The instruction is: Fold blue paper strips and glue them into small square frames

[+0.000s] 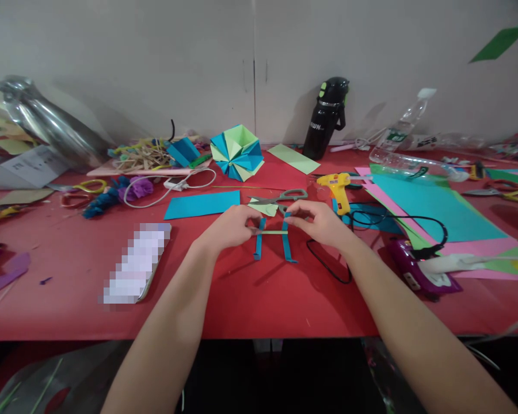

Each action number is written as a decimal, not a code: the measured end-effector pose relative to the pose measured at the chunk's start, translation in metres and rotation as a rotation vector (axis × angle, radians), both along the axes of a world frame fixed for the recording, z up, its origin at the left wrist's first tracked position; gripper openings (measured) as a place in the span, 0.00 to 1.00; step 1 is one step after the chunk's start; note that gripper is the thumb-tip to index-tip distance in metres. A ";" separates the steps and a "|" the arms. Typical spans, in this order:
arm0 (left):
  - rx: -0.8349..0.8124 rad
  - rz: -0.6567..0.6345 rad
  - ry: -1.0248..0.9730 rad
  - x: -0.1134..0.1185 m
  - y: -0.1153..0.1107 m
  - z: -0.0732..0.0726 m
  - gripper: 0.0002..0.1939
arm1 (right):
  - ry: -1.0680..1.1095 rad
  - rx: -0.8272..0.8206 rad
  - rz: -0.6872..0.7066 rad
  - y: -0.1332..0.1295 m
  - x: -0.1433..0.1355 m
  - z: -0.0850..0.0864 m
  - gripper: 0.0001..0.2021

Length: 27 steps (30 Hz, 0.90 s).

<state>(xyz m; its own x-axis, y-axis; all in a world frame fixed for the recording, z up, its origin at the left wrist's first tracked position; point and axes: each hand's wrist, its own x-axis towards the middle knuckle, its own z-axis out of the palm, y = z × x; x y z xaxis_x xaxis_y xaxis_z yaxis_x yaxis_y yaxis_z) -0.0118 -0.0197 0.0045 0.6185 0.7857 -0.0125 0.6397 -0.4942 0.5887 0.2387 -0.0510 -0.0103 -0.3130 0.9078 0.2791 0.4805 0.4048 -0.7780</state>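
Observation:
Two narrow blue paper strips with folded lower ends stand side by side, bridged by a thin pale green strip (273,232). My left hand (238,225) pinches near the top of the left blue strip (258,246), where the green strip meets it. Between the thumb and fingers of my right hand (322,221) is the top of the right blue strip (287,248). Just behind the hands lie grey-handled scissors (291,195) and a pale green paper scrap (262,206). My fingers partly hide the strips' upper ends.
A yellow glue gun (335,190) rests right of the scissors, its black cable looping near my right forearm. A phone (138,261) lies left. Behind are a blue-green paper ball (237,152) and a black bottle (326,121). A purple power strip (423,270) sits right.

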 end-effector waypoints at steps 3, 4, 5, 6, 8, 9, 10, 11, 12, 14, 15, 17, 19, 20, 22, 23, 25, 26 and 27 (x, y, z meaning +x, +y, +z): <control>-0.001 -0.001 -0.007 0.000 0.001 0.000 0.09 | 0.025 -0.039 0.005 0.002 0.005 -0.003 0.12; 0.000 0.000 -0.009 0.000 0.001 0.000 0.09 | 0.022 -0.054 0.001 0.002 0.007 -0.004 0.13; 0.003 0.001 -0.009 0.000 0.001 0.000 0.09 | 0.010 -0.068 -0.002 0.003 0.009 -0.006 0.14; 0.006 0.002 -0.009 0.000 0.000 0.000 0.09 | -0.009 -0.079 -0.003 0.004 0.010 -0.007 0.13; 0.012 0.005 -0.003 0.000 0.000 0.000 0.09 | -0.071 -0.083 0.019 0.004 0.012 -0.009 0.11; 0.014 0.009 0.001 0.000 0.000 0.000 0.09 | -0.107 -0.074 0.040 0.004 0.013 -0.010 0.09; 0.018 0.012 0.005 0.000 0.000 0.000 0.09 | -0.140 -0.061 0.062 0.005 0.013 -0.010 0.08; 0.020 0.013 0.007 0.000 0.000 0.000 0.09 | -0.170 -0.044 0.081 0.005 0.012 -0.011 0.07; 0.020 0.014 0.007 0.000 0.000 0.000 0.08 | -0.192 -0.027 0.094 0.005 0.012 -0.011 0.06; 0.018 0.015 0.008 0.000 0.001 0.000 0.08 | -0.215 -0.011 0.104 0.005 0.011 -0.010 0.05; 0.016 0.014 0.009 0.000 0.001 0.000 0.08 | -0.221 -0.012 0.106 0.005 0.011 -0.010 0.05; 0.016 0.016 0.012 0.000 0.001 0.000 0.08 | -0.234 -0.018 0.107 0.004 0.010 -0.009 0.05; 0.018 0.016 0.014 0.000 0.001 0.000 0.08 | -0.248 -0.019 0.109 0.004 0.009 -0.008 0.06; 0.017 0.016 0.012 0.000 0.001 0.000 0.08 | -0.255 -0.016 0.111 0.003 0.008 -0.007 0.06; 0.013 0.017 0.007 -0.001 0.000 0.000 0.08 | -0.273 -0.006 0.116 0.003 0.006 -0.006 0.07; 0.013 0.017 0.005 -0.001 0.000 0.000 0.08 | -0.284 -0.002 0.122 0.002 0.006 -0.006 0.07; 0.017 0.014 0.002 0.000 0.000 0.000 0.08 | -0.307 -0.003 0.136 0.002 0.004 -0.006 0.07; 0.019 0.012 0.003 0.000 0.000 0.000 0.08 | -0.319 -0.003 0.141 0.002 0.004 -0.006 0.07; 0.018 0.013 0.004 0.000 0.001 0.000 0.08 | -0.331 -0.004 0.143 0.002 0.003 -0.006 0.06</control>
